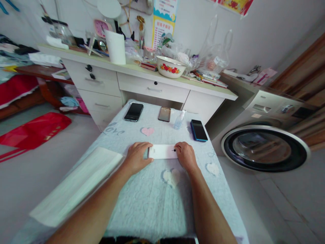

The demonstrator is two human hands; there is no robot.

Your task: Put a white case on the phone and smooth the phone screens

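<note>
A white phone [163,151] lies back side up, sideways across the middle of the cloth-covered table [152,200]. My left hand [138,156] grips its left end, thumb on the near edge and fingers on the far edge. At the other end, beside the dark camera lens, my right hand [186,155] has its fingers bent and pressed together on the phone. Farther back are a black phone [134,112], a phone case [164,114], a small clear spray bottle [179,120] and a dark phone with a blue edge [199,130].
Folded white paper or cloth [78,184] lies along the table's left side. Behind stands a white desk [152,86] bearing a flowered bowl [171,66], a paper roll [115,47] and plastic bags. A washing machine [264,145] is at right; a red bag [38,130] lies on the floor.
</note>
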